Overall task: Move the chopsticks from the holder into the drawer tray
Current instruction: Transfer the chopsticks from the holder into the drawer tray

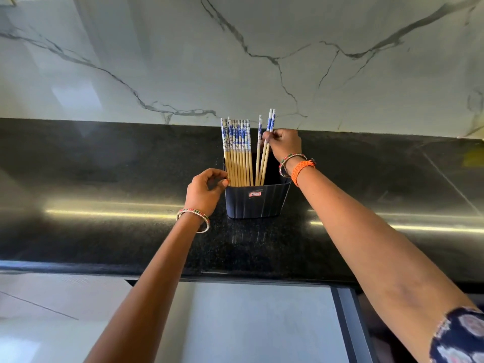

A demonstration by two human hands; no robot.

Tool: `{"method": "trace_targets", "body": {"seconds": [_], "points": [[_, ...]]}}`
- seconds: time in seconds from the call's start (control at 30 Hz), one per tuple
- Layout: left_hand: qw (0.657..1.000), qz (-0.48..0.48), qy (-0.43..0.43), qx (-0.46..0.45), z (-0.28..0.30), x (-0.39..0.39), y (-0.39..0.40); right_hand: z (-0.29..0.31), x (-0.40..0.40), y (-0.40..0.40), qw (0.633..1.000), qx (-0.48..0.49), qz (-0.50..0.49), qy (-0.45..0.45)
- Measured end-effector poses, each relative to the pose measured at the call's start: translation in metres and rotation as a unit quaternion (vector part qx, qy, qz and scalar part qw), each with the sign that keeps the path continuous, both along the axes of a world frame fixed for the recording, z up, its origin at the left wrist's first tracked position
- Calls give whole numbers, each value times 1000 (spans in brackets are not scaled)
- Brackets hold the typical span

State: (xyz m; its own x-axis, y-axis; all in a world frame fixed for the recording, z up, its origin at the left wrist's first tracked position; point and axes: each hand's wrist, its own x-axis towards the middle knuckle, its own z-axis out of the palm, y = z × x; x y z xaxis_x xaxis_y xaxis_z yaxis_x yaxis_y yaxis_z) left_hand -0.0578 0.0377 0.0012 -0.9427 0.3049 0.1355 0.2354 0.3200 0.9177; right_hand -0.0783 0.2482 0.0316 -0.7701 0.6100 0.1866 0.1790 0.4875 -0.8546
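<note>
A dark ribbed holder (pixel 258 203) with a small red label stands on the black counter (pixel 104 231). Several wooden chopsticks with blue-and-white tops (pixel 237 153) stand upright in its left side. My right hand (pixel 284 144) pinches three more chopsticks (pixel 264 158) near their patterned tops; their tips are still inside the holder's right side. My left hand (pixel 205 191) rests against the holder's upper left rim, fingers curled, thumb touching the leftmost chopstick. No drawer tray is visible.
A white marble wall (pixel 235 61) rises just behind the counter. Below the counter's front edge lies a grey drawer front or panel (pixel 256 323). A yellow object (pixel 474 157) sits at the far right of the counter.
</note>
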Motion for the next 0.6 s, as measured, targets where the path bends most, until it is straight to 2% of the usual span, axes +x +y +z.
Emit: {"method": "trace_targets", "body": {"seconds": [0.17,0.3,0.43,0.53,0.6], "points": [[1000,16,-25,-4,8,19,-17,36,35,1,989,-40,-83,112],[1000,17,-23,5,19,41,-36,78,78,-3,959,-98,-144,223],[999,11,-44,7,8,83,-63,83,145,-32,898,-280,-121,319],[995,5,-101,1,-28,133,-94,39,212,-78,839,-443,-100,300],[989,1,-146,-25,-63,168,-116,-10,255,-111,805,-513,-129,267]]}}
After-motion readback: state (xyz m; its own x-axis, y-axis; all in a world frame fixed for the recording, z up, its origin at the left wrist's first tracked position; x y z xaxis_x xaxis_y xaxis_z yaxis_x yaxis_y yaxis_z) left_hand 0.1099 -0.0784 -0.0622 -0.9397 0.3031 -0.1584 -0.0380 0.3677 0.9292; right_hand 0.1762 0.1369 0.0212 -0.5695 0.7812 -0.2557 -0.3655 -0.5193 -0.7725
